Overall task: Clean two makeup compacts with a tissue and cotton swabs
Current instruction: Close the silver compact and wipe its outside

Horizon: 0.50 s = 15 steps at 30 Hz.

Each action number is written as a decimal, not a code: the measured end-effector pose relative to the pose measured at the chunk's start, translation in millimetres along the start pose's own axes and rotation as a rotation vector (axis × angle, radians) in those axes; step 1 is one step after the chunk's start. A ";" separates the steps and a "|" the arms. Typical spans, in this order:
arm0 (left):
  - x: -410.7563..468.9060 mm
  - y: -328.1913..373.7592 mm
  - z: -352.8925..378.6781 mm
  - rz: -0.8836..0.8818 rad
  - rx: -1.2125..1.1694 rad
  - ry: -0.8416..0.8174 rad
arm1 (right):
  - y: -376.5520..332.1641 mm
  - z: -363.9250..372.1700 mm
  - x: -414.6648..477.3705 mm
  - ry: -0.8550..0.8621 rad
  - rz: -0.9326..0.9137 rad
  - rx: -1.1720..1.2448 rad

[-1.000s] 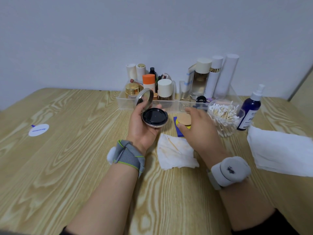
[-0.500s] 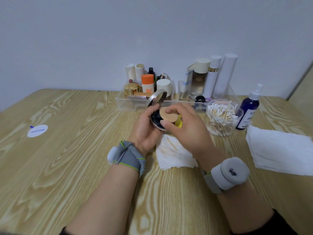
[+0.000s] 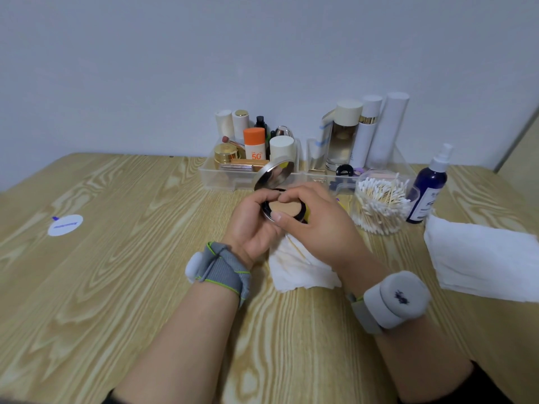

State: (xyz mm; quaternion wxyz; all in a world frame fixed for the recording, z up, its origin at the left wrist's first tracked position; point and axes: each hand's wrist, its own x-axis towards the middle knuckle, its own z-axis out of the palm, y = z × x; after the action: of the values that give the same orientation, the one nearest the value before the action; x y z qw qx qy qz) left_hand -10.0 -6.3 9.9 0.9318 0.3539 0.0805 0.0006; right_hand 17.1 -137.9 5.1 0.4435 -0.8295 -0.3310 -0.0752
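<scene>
While my left hand [image 3: 250, 225] grips the open compact [image 3: 271, 176] over mid-desk [image 3: 116, 287], lid tilted up, I see my right hand [image 3: 320, 225] with thumb and forefinger pinching the beige puff [image 3: 287, 207] seated in it. Stained tissue [image 3: 297, 269] lies beneath both hands; cotton swab jar [image 3: 382, 202] is nearby on the right.

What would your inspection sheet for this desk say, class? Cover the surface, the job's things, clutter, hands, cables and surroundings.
Surface: wood-grain table, round white sticker at the left.
Job's things: open compact with a tan puff in it; stained tissue lying below the hands; cotton swabs in a clear jar; clean tissues at the right.
Clutter: clear organiser of cosmetics; blue spray bottle.
Hands: left hand grips the compact; right hand pinches the puff.
Cables: nothing seen.
Surroundings: plain wall behind.
</scene>
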 end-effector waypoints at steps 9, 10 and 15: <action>-1.7 -1.0 -0.3 -0.166 0.092 -0.053 | -2.6 -11.3 4.8 0.302 -0.114 0.014; -3.4 -2.4 0.3 -0.208 0.129 -0.080 | -2.7 -13.5 5.5 0.303 -0.148 -0.017; -3.2 -5.0 -0.1 -0.241 0.179 -0.143 | 3.2 -14.2 7.6 0.254 -0.228 -0.071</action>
State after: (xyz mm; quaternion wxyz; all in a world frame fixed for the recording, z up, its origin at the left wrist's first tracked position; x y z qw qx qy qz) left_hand -13.4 -10.2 7.0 0.8932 0.4224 0.0555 -0.1436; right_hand 27.3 -146.6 14.5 0.4408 -0.7854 -0.3614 -0.2412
